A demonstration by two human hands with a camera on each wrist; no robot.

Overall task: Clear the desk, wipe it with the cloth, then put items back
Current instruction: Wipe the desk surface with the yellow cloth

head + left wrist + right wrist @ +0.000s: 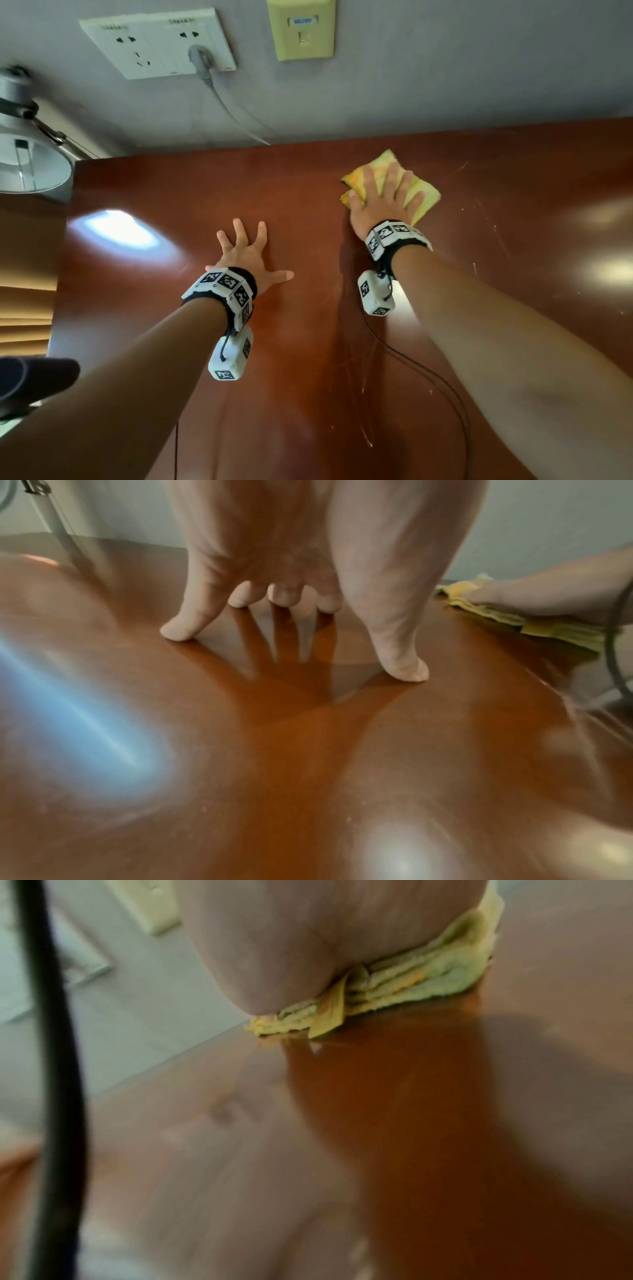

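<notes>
A folded yellow cloth (426,197) lies on the glossy red-brown desk (308,342) near its far edge. My right hand (383,198) presses flat on the cloth with fingers spread and straight. In the right wrist view the palm (308,947) covers the cloth (428,985), whose layered edge shows beneath it. My left hand (246,250) rests on the bare desk to the left of the cloth, fingers splayed. In the left wrist view its fingertips (178,634) touch the desk (308,750), and the cloth (555,631) shows at the right under the other hand.
A silver desk lamp (30,161) stands at the desk's left edge. On the wall behind are a white socket plate (157,44) with a grey plug and cable, and a yellowish data port (301,31). Black wrist cables (445,387) trail over the desk.
</notes>
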